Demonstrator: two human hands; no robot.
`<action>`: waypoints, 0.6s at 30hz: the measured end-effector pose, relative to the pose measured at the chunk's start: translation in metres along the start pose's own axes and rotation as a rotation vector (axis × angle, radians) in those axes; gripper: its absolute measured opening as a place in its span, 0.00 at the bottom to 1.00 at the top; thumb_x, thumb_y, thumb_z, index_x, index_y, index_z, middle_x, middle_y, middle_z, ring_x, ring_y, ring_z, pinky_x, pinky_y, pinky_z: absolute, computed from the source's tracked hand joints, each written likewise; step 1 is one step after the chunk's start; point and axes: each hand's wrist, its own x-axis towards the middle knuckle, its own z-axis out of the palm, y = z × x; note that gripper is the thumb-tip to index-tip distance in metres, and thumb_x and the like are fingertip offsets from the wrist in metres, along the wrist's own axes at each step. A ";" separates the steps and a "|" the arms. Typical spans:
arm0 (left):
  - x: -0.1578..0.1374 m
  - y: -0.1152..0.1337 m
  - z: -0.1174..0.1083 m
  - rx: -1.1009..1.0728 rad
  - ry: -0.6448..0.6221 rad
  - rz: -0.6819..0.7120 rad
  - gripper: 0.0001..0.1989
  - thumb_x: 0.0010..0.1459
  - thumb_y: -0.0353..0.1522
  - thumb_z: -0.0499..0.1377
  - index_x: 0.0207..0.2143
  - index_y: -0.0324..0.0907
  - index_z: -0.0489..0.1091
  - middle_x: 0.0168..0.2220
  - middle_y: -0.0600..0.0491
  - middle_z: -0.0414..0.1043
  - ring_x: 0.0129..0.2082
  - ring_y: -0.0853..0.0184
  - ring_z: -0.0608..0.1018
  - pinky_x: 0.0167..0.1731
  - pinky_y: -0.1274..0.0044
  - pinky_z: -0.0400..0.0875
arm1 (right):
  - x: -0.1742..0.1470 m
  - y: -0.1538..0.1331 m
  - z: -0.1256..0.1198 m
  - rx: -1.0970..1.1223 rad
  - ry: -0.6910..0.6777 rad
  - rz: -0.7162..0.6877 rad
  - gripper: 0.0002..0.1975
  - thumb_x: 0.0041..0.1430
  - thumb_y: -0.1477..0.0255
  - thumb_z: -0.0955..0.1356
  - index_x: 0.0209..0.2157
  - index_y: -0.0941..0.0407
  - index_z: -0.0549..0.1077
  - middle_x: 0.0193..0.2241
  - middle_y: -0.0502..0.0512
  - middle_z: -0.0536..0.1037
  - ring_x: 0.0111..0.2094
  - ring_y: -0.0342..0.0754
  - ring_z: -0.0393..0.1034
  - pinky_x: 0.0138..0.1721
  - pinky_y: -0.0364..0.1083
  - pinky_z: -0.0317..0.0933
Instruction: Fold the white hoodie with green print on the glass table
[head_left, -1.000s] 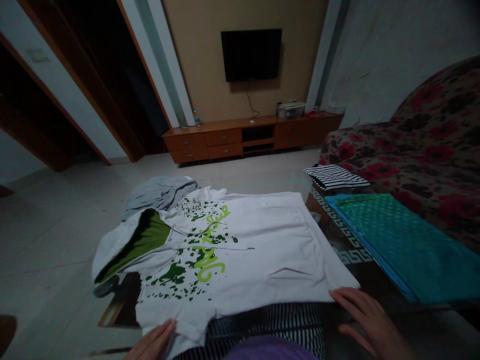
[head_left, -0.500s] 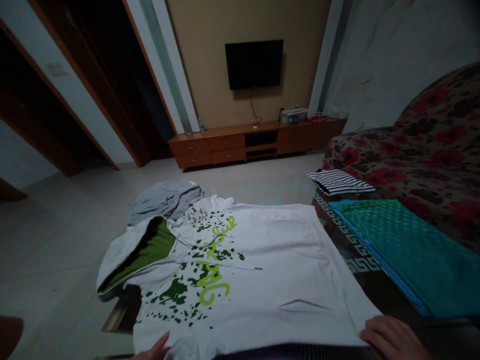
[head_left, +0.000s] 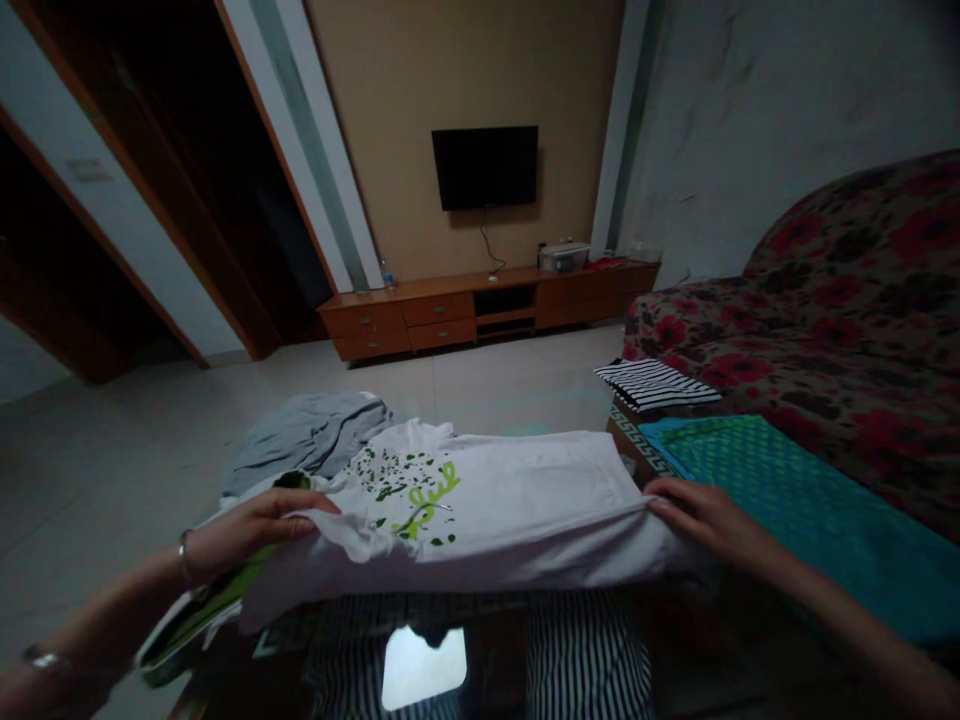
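A white hooded sweatshirt (head_left: 517, 485) with green splatter print and lettering lies across the table, hood to the left. Its near side is lifted and hangs between my two hands. My left hand (head_left: 281, 515) pinches the cloth near the shoulder, beside the green-lined hood (head_left: 225, 590). At the hem end my right hand (head_left: 686, 510) grips the near edge. Part of the printed lettering is hidden by the raised fabric.
Grey clothing (head_left: 307, 440) lies beyond the hood. Folded striped cloth (head_left: 656, 383) and blue-green cloth (head_left: 795, 510) lie to the right, by a flowered sofa (head_left: 862, 320). The dark glossy table (head_left: 495, 650) shows in front. A low TV cabinet (head_left: 442, 318) stands along the wall.
Both hands have risen and moved away from me, lifting the sweatshirt's near edge toward its far side. Dark tabletop now shows in front. The camera view has shifted slightly.
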 end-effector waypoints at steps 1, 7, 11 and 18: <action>0.015 0.000 -0.008 -0.061 0.014 -0.040 0.19 0.50 0.42 0.56 0.37 0.38 0.76 0.37 0.53 0.79 0.36 0.64 0.77 0.39 0.74 0.72 | 0.016 0.004 -0.004 0.012 0.005 -0.004 0.18 0.61 0.58 0.60 0.39 0.55 0.74 0.38 0.56 0.78 0.40 0.51 0.71 0.42 0.46 0.64; 0.098 -0.023 -0.034 -0.324 0.027 -0.140 0.21 0.51 0.44 0.58 0.40 0.35 0.71 0.32 0.55 0.75 0.32 0.67 0.75 0.35 0.78 0.69 | 0.104 0.047 -0.010 0.083 -0.022 -0.010 0.19 0.57 0.58 0.63 0.37 0.59 0.74 0.34 0.56 0.77 0.37 0.50 0.69 0.40 0.46 0.61; 0.141 -0.039 -0.036 -0.392 0.014 -0.189 0.22 0.50 0.46 0.58 0.40 0.38 0.69 0.31 0.54 0.76 0.33 0.64 0.75 0.34 0.77 0.70 | 0.153 0.071 -0.002 0.102 -0.107 -0.031 0.17 0.56 0.61 0.63 0.36 0.60 0.74 0.34 0.56 0.77 0.37 0.50 0.69 0.38 0.45 0.60; 0.183 -0.046 -0.039 -0.260 0.149 -0.117 0.22 0.50 0.44 0.60 0.37 0.32 0.72 0.28 0.52 0.75 0.29 0.66 0.73 0.30 0.79 0.68 | 0.200 0.094 0.016 0.015 -0.136 -0.026 0.16 0.56 0.63 0.63 0.34 0.59 0.76 0.33 0.56 0.78 0.34 0.50 0.70 0.38 0.45 0.60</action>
